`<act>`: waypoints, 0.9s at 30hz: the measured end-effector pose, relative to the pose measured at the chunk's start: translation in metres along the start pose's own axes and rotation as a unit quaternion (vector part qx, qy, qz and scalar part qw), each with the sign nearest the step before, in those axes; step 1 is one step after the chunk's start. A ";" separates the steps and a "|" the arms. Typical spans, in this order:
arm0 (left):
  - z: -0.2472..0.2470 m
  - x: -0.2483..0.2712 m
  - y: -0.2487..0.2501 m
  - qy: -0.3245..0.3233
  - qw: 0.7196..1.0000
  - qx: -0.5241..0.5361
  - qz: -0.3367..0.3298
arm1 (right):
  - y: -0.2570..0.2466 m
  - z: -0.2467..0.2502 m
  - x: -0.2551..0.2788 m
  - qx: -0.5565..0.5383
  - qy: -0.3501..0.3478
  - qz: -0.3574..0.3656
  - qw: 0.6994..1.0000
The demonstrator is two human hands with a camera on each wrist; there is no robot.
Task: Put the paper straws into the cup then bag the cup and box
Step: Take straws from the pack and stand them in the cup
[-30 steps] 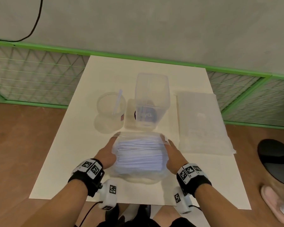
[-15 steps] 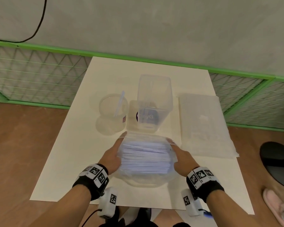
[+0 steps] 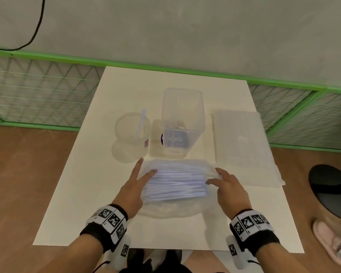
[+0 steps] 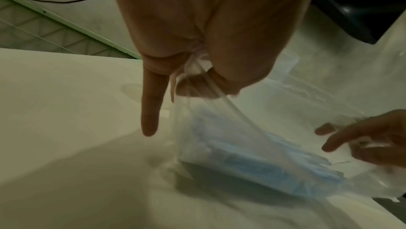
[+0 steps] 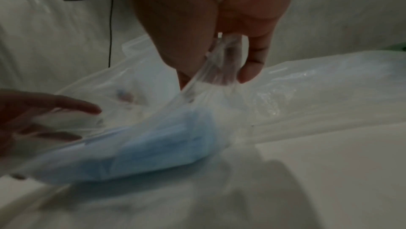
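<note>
A clear bag of white paper straws (image 3: pixel 175 184) lies on the white table (image 3: pixel 83 194) between my hands. My left hand (image 3: pixel 141 180) pinches the bag's film at its left end, with the index finger straight (image 4: pixel 151 111). At the right end my right hand (image 3: pixel 222 182) pinches the film (image 5: pixel 217 69) between thumb and fingers. The straws show pale blue through the plastic (image 4: pixel 263 163) (image 5: pixel 153 146). Behind the bag stand a round clear cup (image 3: pixel 130 131) with one straw in it and a tall clear box (image 3: pixel 182 115).
A flat stack of clear plastic bags (image 3: pixel 242 146) lies at the table's right. A green mesh fence (image 3: pixel 47 95) runs behind the table. At the right, on the floor, are a black stool (image 3: pixel 331 192) and a pink slipper (image 3: pixel 333 245).
Both hands have gone from cupping the sides of the straw bag to pinching its film near the top, fingers spread. The bag stays in the same spot.
</note>
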State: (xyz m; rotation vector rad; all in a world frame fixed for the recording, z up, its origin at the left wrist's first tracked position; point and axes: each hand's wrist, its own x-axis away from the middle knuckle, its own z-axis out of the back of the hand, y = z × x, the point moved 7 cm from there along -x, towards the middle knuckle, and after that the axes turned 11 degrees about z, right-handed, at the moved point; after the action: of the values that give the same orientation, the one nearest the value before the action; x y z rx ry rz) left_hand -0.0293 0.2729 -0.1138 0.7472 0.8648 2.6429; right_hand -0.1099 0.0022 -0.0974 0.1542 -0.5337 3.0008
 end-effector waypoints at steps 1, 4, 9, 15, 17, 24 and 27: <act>-0.001 -0.002 -0.005 0.000 1.000 -0.015 0.009 | 0.001 -0.004 0.000 0.022 -0.030 -0.005 0.999; -0.008 -0.009 -0.019 -0.016 0.994 -0.073 0.079 | 0.003 -0.011 -0.002 0.071 -0.095 -0.035 0.992; -0.022 -0.033 -0.014 -0.071 0.984 -0.037 0.161 | 0.003 -0.040 -0.016 -0.083 -0.118 -0.037 0.989; -0.025 -0.051 -0.003 -0.049 0.982 0.094 0.154 | -0.007 -0.052 -0.037 -0.197 -0.139 -0.001 0.970; -0.026 -0.050 -0.001 -0.051 0.978 0.131 0.155 | -0.010 -0.048 -0.042 -0.247 -0.095 0.015 0.964; -0.031 -0.038 0.002 -0.068 0.977 0.156 0.128 | 0.006 -0.040 -0.023 -0.251 -0.113 0.023 0.961; -0.024 -0.028 0.008 -0.047 0.989 0.112 0.079 | 0.022 -0.034 -0.013 -0.214 -0.118 0.035 0.969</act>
State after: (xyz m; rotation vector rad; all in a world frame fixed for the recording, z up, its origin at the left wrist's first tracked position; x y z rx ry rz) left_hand -0.0196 0.2436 -0.1367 1.0257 1.1317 2.6474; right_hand -0.1018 -0.0072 -0.1378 0.4681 -1.2155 2.8598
